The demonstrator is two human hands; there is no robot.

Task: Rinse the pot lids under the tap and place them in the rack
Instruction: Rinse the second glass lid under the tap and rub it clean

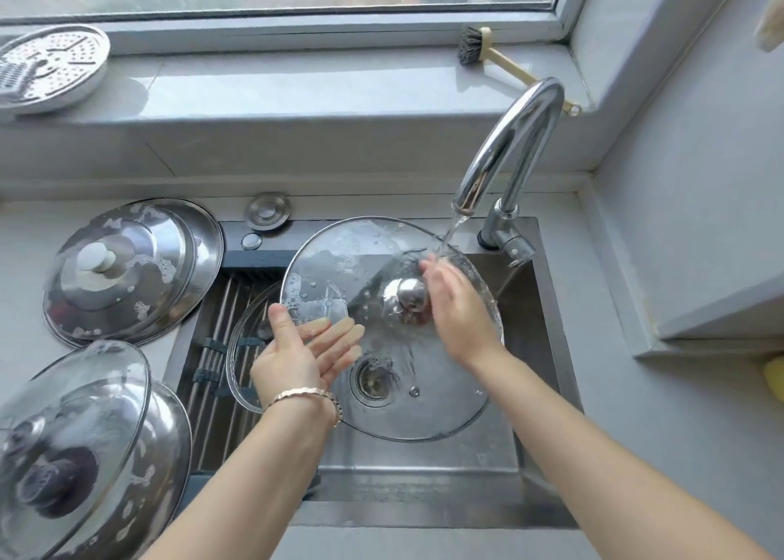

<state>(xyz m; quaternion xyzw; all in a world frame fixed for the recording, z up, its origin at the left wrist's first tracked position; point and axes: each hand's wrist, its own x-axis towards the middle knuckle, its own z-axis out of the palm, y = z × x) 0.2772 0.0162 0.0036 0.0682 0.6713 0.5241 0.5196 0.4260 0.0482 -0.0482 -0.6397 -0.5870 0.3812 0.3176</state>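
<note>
The right hand (456,305) lies flat, fingers straight, on the big glass lid (424,394) beside its steel knob (409,296), under water from the tap (509,143). The left hand (297,360) pinches the lid's rim, thumb on top and fingers beneath, over the sink (534,313). A smaller lid (244,347) rests on the rack (212,305). Soapy steel lids (127,271) lie on the bench (21,296).

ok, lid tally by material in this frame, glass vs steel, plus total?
Glass lids: 3 (held lid under the tap, racked lid in the rack, front-left glass lid)
Steel lids: 2 (back-left steel lid, maybe a stack; front-left steel lid beneath the glass one)
Total: 5
</note>
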